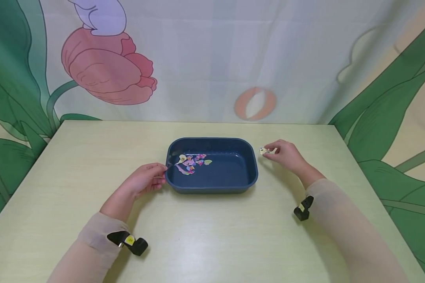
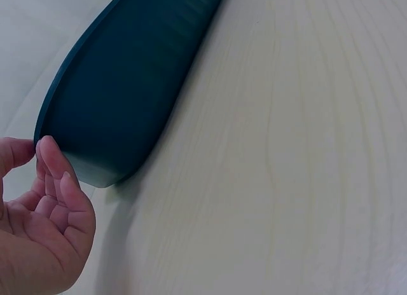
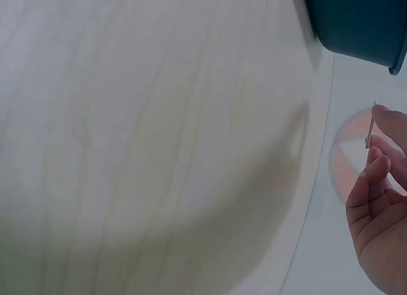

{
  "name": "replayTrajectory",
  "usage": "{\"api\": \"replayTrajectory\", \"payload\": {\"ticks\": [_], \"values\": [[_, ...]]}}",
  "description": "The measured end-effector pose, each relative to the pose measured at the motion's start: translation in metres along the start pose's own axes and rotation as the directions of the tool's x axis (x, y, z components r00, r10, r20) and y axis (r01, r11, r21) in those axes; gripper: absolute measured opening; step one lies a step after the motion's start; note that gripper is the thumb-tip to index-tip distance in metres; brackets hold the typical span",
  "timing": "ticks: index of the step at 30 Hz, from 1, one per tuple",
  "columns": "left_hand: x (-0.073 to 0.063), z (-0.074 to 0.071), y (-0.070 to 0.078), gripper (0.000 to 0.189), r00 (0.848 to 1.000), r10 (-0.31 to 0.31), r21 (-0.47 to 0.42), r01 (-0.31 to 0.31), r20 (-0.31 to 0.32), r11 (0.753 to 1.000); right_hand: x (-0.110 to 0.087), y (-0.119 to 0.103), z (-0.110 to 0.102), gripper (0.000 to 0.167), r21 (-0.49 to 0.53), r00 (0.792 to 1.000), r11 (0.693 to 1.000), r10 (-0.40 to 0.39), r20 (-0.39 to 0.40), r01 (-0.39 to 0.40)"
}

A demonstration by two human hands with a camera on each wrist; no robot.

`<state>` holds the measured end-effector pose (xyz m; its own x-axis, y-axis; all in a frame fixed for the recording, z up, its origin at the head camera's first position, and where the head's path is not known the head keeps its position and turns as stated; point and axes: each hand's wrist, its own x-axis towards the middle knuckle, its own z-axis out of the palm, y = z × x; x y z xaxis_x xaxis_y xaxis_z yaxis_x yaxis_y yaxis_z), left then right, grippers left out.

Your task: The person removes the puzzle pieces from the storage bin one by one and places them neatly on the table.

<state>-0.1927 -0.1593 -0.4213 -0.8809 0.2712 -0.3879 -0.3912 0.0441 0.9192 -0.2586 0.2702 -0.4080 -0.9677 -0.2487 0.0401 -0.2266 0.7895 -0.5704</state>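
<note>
A dark blue rectangular basin with rounded corners stands on the table. Inside it, toward the left, lie several small flat colourful cut pieces, pink, purple and pale yellow. My left hand pinches the basin's left rim between thumb and fingers; the left wrist view shows the fingertips right at the edge of the basin. Just beyond the basin's right end, my right hand pinches a small flat patterned piece above the table. That piece appears edge-on in the right wrist view.
The pale wood-grain table runs back to a hanging cloth printed with a flower and leaves. A small black camera sits on the left wrist and another black camera on the right.
</note>
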Motion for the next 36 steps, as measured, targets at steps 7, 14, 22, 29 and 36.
{"api": "replayTrajectory", "payload": {"ticks": [7, 14, 22, 29, 36], "values": [[0.000, 0.001, -0.001, 0.019, 1.000, 0.006, -0.001, -0.006, -0.002, 1.000, 0.009, 0.009, 0.004, 0.037, 0.032, 0.994, 0.994, 0.102, 0.043, -0.103], [0.001, 0.000, -0.001, 0.016, 1.000, 0.007, 0.006, -0.007, -0.017, 1.000, 0.012, 0.015, 0.008, 0.038, 0.052, 0.983, 0.984, 0.166, 0.080, -0.170], [0.000, -0.001, -0.001, 0.022, 1.000, 0.002, 0.013, -0.002, -0.011, 1.000, 0.017, 0.019, 0.012, 0.035, 0.022, 0.980, 0.983, 0.178, 0.092, -0.181], [0.000, 0.000, -0.001, 0.025, 1.000, 0.001, 0.027, -0.001, -0.010, 1.000, 0.017, 0.020, 0.017, 0.034, 0.012, 0.981, 0.987, 0.156, 0.112, -0.159], [0.000, -0.001, -0.001, 0.024, 1.000, -0.001, 0.030, 0.002, -0.022, 1.000, 0.016, 0.019, 0.016, 0.037, 0.018, 0.978, 0.984, 0.174, 0.115, -0.177]]}}
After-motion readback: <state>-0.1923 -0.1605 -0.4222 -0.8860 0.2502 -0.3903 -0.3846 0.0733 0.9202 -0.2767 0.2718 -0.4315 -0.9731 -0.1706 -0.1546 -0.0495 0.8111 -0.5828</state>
